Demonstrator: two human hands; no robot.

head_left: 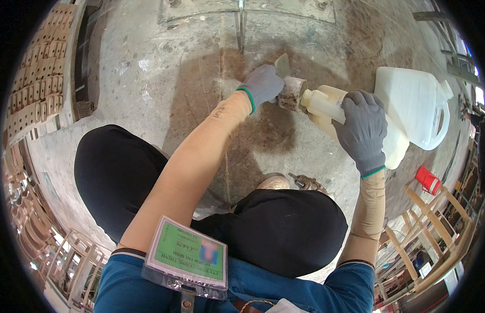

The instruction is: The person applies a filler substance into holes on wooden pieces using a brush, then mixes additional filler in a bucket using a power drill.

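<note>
My right hand (361,128), in a grey glove with a green cuff, is closed around the handle of a yellowish translucent plastic jug (326,95). The jug lies tilted, its mouth pointing left at a small stained cup (291,95). Gloved the same way, my left hand (261,86) has its fingers closed at the cup's left side; the fingertips are partly hidden. A flat greyish piece (282,65) sticks up between this hand and the cup. Any liquid passing between jug and cup cannot be made out.
A larger white plastic jug (406,99) stands right of my right hand. By my foot lies a metal spray gun (306,182). Farther right are a red container (427,180) and a wooden frame (435,229). Stacked drilled wooden pieces (41,78) stand at the left. Wet patches darken the concrete floor (185,57).
</note>
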